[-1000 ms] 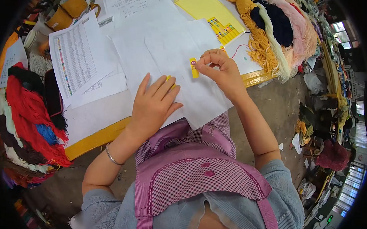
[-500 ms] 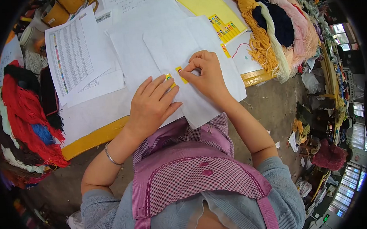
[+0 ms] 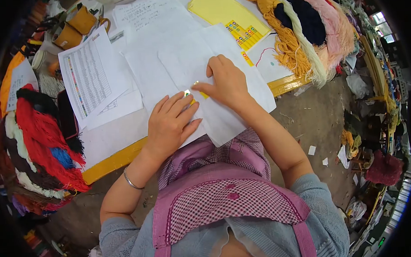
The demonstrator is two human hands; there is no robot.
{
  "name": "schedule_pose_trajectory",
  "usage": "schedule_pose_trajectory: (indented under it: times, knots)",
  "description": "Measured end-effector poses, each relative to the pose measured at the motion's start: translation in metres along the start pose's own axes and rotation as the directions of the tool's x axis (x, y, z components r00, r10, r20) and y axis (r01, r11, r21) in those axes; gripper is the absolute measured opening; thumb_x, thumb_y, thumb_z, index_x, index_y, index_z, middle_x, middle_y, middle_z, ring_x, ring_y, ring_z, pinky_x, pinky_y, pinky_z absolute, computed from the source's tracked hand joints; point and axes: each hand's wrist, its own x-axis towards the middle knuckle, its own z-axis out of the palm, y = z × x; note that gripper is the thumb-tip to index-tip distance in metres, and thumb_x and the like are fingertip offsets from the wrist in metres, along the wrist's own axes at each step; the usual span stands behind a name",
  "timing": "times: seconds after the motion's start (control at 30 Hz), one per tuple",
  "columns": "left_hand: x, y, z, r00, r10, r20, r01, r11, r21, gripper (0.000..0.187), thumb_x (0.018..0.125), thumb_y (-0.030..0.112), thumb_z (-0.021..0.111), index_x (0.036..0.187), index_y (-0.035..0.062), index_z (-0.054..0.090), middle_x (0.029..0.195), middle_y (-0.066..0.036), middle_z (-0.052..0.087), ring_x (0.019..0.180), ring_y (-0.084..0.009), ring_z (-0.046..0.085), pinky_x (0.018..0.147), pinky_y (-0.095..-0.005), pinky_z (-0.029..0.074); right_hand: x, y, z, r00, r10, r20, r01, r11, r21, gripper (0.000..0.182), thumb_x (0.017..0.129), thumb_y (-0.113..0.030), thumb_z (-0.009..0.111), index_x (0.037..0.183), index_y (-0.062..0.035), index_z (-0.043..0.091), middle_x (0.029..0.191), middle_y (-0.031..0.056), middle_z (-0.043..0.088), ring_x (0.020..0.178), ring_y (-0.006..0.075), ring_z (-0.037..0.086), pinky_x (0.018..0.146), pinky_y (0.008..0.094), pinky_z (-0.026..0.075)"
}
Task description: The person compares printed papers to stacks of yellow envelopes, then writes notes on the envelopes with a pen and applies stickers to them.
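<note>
- Right hand is flat on the white sheet, fingers together and pointing left, the fingertip pressing down on a small yellow label; nothing is clamped in it.
- That label lies on the sheet near the counter's front edge, mostly covered by the pressing finger, only a sliver showing.
- Left hand rests palm down just beside it, fingers slightly spread, holding the sheet still; its fingertips touch a second yellow label that peeks out at the tips.
- The two hands sit close, fingertips nearly meeting over the labels.
- A silver bangle rings the left wrist.
- Further back, a yellow card carries a row of more labels, and one loose label lies just right of the right hand.
- A printed table sheet lies to the left.
- Yarn bundles flank the paperwork: red ones at left, mustard, navy and pink ones at right.
</note>
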Motion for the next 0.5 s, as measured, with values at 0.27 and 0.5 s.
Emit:
schedule_pose_trajectory:
  times: [0.27, 0.5]
  knots:
    - [0.028, -0.026, -0.001, 0.997, -0.064, -0.036, 0.069, 0.987, 0.145, 0.030, 0.079, 0.016, 0.071, 0.106, 0.0030, 0.066, 0.121, -0.010, 0.062, 0.113, -0.0295, 0.057, 0.095, -0.0396, 0.044, -0.008, 0.031, -0.027, 0.987, -0.137, 0.087, 0.100, 0.935, 0.340, 0.034, 0.068, -0.022, 0.081, 0.089, -0.0056, 0.059, 0.089, 0.0100, 0.058, 0.083, 0.0271, 0.058, 0.069, 0.0353, 0.049]
    - [0.090, -0.023, -0.011, 0.991, -0.112, -0.073, 0.099, 0.983, -0.155, 0.025, 0.083, 0.012, 0.068, 0.107, 0.0047, 0.068, 0.111, -0.011, 0.068, 0.102, -0.0295, 0.063, 0.087, -0.0354, 0.050, 0.062, 0.145, -0.072, 0.948, 0.192, -0.254, -0.164, 0.978, 0.129, 0.025, 0.077, -0.018, 0.072, 0.096, -0.0034, 0.068, 0.094, 0.0168, 0.066, 0.088, 0.0299, 0.063, 0.077, 0.0372, 0.050]
